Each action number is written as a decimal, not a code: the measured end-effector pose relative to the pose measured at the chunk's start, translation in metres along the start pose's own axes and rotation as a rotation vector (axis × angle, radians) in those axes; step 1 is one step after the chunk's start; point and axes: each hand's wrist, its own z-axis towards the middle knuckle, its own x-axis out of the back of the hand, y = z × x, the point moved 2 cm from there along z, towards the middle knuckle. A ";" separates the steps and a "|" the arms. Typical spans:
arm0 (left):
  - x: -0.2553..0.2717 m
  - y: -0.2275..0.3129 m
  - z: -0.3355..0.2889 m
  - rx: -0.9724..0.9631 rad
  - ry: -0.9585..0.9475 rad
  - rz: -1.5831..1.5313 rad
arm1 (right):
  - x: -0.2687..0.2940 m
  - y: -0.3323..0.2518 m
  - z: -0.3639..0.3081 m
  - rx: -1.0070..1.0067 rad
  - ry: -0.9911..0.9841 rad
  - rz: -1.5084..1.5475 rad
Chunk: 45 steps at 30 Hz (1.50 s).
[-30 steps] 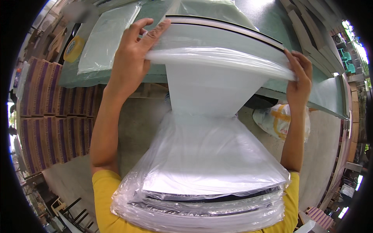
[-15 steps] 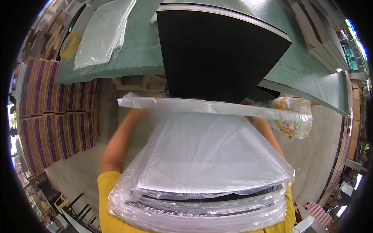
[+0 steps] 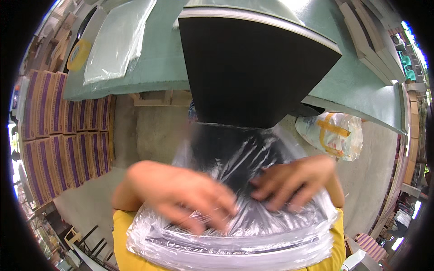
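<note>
A stack of flat black panels in clear plastic bags [image 3: 235,246] lies close against my body, its top face dark under wrinkled, shiny film. My left hand [image 3: 187,194] is over the left part of the top bag, fingers apart and slightly bent, smeared by motion. On the right side of the same bag, my right hand [image 3: 296,180] has its fingers spread and bent over the film. Both hands look unfilled; blur hides exactly where the fingertips touch. Beyond them, a pile of black panels [image 3: 257,67] with white edges juts over the near side of the table.
The green table [image 3: 167,67] holds a stack of clear plastic bags [image 3: 120,43], a roll of yellow tape [image 3: 80,55] and pale boards [image 3: 368,43]. Brown cartons [image 3: 65,131] are stacked at left. A plastic sack [image 3: 332,133] lies on the floor at right.
The white-faced bagged piece with its raised far edge no longer shows atop the stack; a black bagged face shows instead. Both hands have come from behind that edge back toward my body.
</note>
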 end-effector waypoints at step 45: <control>0.047 -0.215 -0.079 0.818 0.588 0.211 | 0.258 -0.122 -0.067 0.083 1.734 -0.768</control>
